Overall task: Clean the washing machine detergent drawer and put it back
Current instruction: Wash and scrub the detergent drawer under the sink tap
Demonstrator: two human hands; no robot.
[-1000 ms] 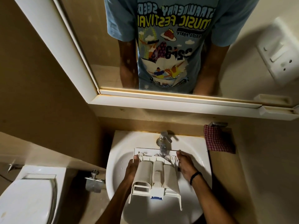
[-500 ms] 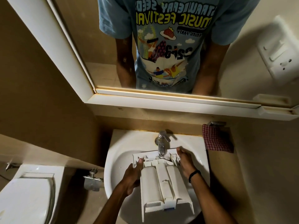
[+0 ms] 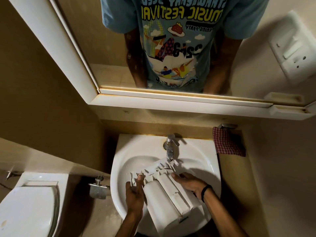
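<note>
1. Compared with a second ago, the drawer (image 3: 168,199) has swung round. It pointed straight back at the person then. Now it sits on a diagonal, with its near end over the front-right edge of the sink (image 3: 123,161).
2. The far end is right under the tap (image 3: 170,146) at the sink's back edge. It looks like water is hitting it there, but that bit is too blurry to be sure.
3. The drawer is flipped bottom-up, so you see the rounded undersides of the compartments. It's held above the basin and I can't tell if it touches the bowl anywhere.
4. The left hand (image 3: 134,195) grasps the left side wall near the far end, thumb hooked over the rim and fingers curled beneath.
5. The right hand (image 3: 190,183) holds the opposite wall with fingers wrapped over the edge. Its thumb is hidden.
6. So both grips are up at the far half, and most of the length hangs toward the person, past both hands.
7. Handling guess: it's hollow stiff plastic, so light, but wet and probably soapy means slippery. The thin ribs at the far end look like they'd snap if knocked against the tap.
8. I'd keep hold of the long side walls, not the little tabs or the front panel.
</note>
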